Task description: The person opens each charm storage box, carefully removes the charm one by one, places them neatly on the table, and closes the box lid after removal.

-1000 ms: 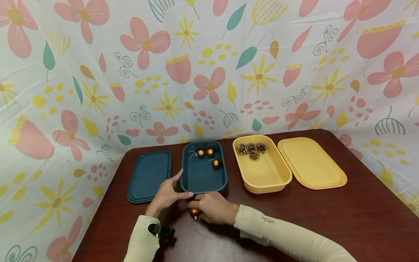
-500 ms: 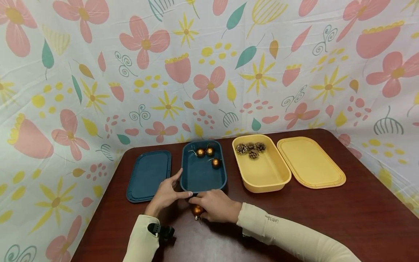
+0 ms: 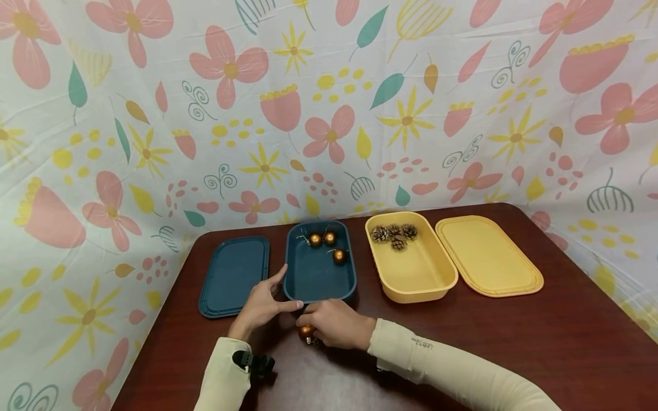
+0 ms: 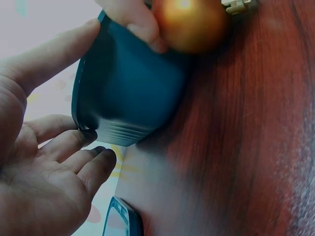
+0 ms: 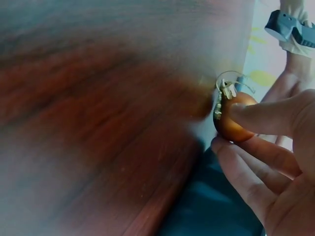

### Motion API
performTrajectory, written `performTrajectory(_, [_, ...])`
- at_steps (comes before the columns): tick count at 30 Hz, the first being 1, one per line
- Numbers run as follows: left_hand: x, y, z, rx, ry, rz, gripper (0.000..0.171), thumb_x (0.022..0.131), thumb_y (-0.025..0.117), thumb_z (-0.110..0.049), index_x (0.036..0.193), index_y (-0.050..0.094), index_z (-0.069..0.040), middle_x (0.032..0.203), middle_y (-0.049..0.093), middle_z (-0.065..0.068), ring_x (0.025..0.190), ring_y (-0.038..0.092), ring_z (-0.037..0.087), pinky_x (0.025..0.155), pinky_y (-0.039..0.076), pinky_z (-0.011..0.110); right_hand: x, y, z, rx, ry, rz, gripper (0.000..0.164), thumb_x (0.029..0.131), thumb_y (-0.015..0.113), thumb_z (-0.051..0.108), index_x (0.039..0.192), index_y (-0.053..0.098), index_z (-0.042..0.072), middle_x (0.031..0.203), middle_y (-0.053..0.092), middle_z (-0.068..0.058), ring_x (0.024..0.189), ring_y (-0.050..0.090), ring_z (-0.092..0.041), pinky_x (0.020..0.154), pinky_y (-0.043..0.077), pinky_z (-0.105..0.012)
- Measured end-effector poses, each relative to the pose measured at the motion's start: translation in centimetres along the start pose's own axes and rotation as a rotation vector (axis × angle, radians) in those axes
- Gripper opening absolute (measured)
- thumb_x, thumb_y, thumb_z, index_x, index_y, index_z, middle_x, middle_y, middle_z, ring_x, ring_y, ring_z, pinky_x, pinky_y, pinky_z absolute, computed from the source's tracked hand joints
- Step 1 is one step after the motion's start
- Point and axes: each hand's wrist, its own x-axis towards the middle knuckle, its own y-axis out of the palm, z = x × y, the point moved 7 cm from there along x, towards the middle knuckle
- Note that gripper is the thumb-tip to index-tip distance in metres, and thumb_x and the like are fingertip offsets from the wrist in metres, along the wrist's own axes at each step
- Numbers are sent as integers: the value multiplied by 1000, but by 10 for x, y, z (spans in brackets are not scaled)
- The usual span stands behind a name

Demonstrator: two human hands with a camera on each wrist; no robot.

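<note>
In the head view, my right hand holds a copper-coloured bauble just in front of the blue container. The right wrist view shows thumb and fingers pinching the bauble, its metal cap and wire loop exposed. My left hand touches the container's near-left corner, thumb at the front and fingers spread along the left side. Up close in the left wrist view, the left fingers rest against the blue container near its rim. Inside it, toward the back, lie three similar baubles.
A blue lid lies left of the blue container. To the right stands a yellow container with several pine cones at its back, and a yellow lid beside it. Behind the dark red table hangs a flowered cloth.
My right hand and the bauble shift only very slightly in front of the blue container. The left hand keeps its place, and the containers and their contents stay put.
</note>
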Motion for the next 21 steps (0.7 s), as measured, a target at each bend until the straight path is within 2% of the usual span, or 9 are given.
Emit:
performTrajectory(7, [-1,1,1,18,-3,-1,100,79,87,-33,160,29,-26,166,29,9,149,37,38,113,41,57,1,1,1,-31,-7,-23,25,91,75,15,114,74,23,105,73,6,94,71,-6,74,58,-21])
performTrajectory(21, [0,1,2,-2,-12,-8,99,79,87,-32,160,29,-25,165,30,8,150,35,35,116,39,55,-1,0,0,-84,33,-6,34,89,77,19,122,71,24,110,73,5,93,71,-7,72,59,-23])
